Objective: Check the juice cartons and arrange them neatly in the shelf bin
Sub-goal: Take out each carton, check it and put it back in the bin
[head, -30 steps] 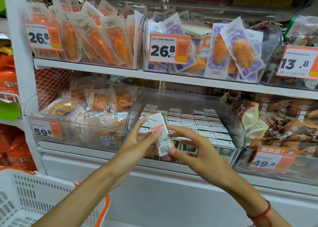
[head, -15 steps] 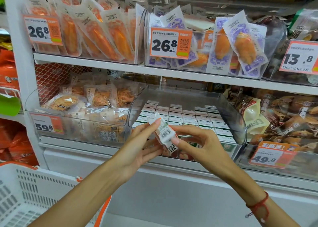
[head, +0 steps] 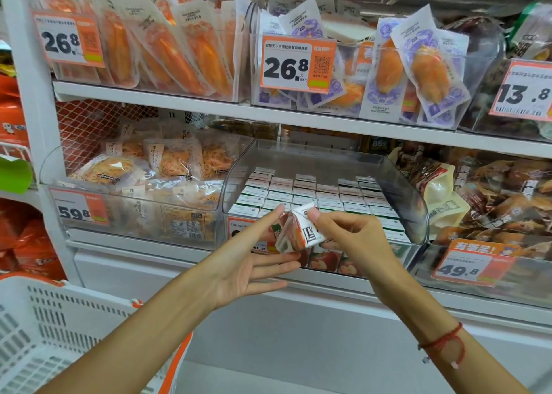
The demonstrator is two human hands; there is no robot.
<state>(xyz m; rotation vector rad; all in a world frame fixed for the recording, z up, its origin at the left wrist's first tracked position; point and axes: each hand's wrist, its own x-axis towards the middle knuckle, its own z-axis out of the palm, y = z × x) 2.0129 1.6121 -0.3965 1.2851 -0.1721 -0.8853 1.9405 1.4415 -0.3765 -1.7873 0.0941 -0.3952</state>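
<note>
A small white and orange juice carton (head: 301, 229) is tilted in front of the clear shelf bin (head: 400, 184). My right hand (head: 355, 241) pinches the carton at its top corner with thumb and fingers curled round it. My left hand (head: 254, 262) lies palm up with straight fingers touching the carton's left and lower side. Rows of several upright juice cartons (head: 316, 196) fill the bin behind, their white tops showing. The carton's far side is hidden by my right hand.
Snack packs fill a clear bin (head: 137, 214) to the left and another bin (head: 493, 262) on the right. Orange-filled packets hang on the shelf above (head: 179, 100). A white shopping basket (head: 53, 343) stands at lower left.
The carton has been turned from upright to tilted, showing another face. My left hand has opened out beneath it while my right hand took the top corner.
</note>
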